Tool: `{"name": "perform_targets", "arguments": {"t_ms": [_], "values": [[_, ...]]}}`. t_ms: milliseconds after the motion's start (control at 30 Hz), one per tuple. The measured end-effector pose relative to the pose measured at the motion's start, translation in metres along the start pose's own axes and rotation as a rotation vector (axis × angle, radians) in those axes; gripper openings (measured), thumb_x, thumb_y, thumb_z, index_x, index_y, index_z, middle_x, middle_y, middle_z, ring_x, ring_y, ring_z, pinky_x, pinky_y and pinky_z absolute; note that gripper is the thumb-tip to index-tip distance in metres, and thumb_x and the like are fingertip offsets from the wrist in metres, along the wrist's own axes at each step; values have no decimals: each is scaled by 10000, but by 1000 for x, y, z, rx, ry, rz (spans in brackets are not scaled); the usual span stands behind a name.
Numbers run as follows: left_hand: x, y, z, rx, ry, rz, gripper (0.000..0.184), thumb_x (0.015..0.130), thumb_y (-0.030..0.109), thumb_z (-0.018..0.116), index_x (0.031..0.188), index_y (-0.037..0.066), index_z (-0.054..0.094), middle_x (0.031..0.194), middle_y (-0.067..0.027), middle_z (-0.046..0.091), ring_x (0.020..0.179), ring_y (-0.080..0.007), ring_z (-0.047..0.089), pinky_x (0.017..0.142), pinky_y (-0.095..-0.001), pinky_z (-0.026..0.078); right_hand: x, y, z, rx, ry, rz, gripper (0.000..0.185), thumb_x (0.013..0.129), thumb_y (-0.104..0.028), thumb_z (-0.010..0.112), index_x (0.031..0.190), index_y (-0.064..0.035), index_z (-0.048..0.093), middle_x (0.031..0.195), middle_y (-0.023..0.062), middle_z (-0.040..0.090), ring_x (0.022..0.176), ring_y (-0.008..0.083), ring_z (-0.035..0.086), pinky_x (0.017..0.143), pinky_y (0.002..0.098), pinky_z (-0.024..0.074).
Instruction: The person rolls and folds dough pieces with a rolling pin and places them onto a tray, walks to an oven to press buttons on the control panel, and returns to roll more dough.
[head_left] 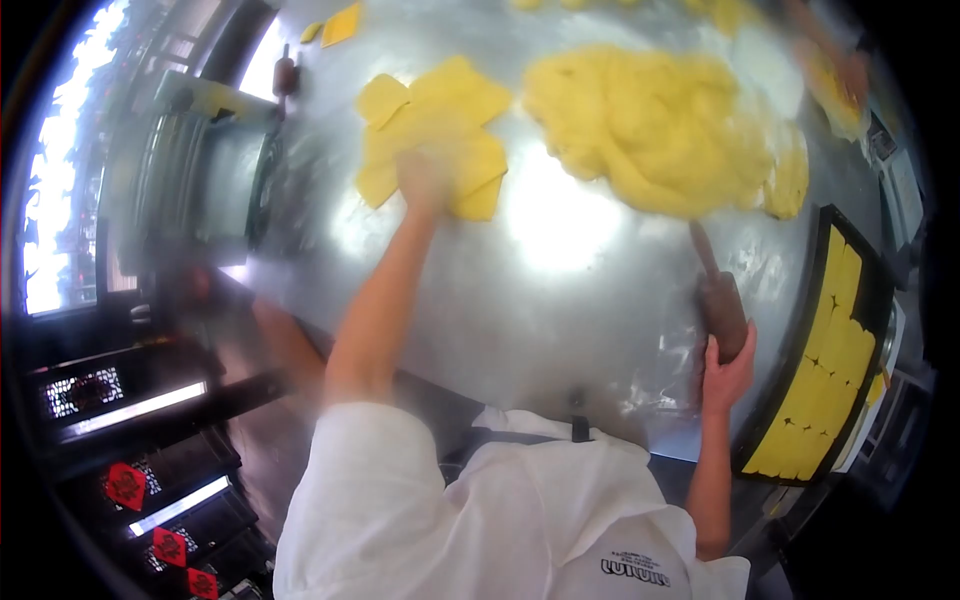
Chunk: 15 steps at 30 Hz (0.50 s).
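Observation:
My left hand (423, 182) is stretched forward over a stack of flat yellow dough sheets (455, 95), touching or just above the near part. Motion blurs it, so its fingers cannot be made out. On the right, my right hand (729, 378) is closed around the near end of a brown rolling pin (727, 308), which lies on the metal table (480, 310) pointing away from me. Past the pin's far handle sits a big lumpy mass of yellow dough (650, 130).
A dark tray (752, 440) of yellow dough pieces (825, 370) stands at the right edge. Another person's hand (845, 75) works at the far right. A machine with rollers (205, 185) and another rolling pin (286, 75) are on the left. Small dough pieces (341, 24) lie at the back.

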<state>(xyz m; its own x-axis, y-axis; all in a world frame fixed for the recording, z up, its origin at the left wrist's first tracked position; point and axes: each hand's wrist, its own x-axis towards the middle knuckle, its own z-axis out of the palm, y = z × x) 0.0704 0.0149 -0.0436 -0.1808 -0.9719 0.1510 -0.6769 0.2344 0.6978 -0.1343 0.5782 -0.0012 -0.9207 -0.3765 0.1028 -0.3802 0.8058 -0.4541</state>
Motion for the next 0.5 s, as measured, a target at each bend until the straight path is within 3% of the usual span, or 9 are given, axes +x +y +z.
{"name": "perform_targets", "arguments": {"t_ms": [33,167,233,333,400,433,500], "values": [[-11,12,-3,-1,115,102,303,884,180,729,1046,-54,627,930,-152,646,865,-281,629,768,-380,514,1,-3,-2,-8,-15,29,790,782,-125,735,1507,-110,422,1459,158,557,1301,379,556,1068,436,457],[-54,74,-23,-269,125,293,215,944,149,672,1067,-18,618,938,-118,635,881,-239,618,797,-343,508,5,-2,0,-39,-47,127,723,836,-162,702,1504,-105,431,1440,158,575,1298,367,566,1066,426,459],[-82,98,-29,-351,89,351,156,948,96,660,1057,-9,628,943,-107,642,857,-223,621,773,-331,515,6,11,12,-52,46,69,698,878,-274,732,1495,-113,446,1400,164,601,1255,374,592,1026,429,478],[-160,148,-35,-204,-154,477,104,935,11,647,1039,-1,637,954,-102,658,839,-210,636,743,-311,520,9,8,2,-50,81,83,693,903,-335,745,1490,-109,454,1374,172,617,1241,366,604,1022,425,480],[-212,165,-23,-289,-314,782,158,890,-22,688,1037,17,646,985,-148,680,864,-302,669,748,-362,543,15,-19,-12,-14,67,185,692,907,-331,744,1488,-95,453,1372,181,615,1250,357,603,1037,419,474],[-247,170,-20,-246,-439,814,185,867,-3,711,1039,30,649,999,-171,674,879,-359,662,771,-407,549,19,-33,-19,19,58,262,691,908,-324,744,1487,-85,452,1372,188,613,1254,354,601,1043,416,472],[-307,166,-11,-247,-714,845,288,831,27,741,1105,39,656,1045,-169,680,960,-366,665,831,-439,550,21,-36,-25,161,14,323,701,907,-321,750,1488,-72,446,1372,193,613,1253,348,606,1043,417,472]]}}
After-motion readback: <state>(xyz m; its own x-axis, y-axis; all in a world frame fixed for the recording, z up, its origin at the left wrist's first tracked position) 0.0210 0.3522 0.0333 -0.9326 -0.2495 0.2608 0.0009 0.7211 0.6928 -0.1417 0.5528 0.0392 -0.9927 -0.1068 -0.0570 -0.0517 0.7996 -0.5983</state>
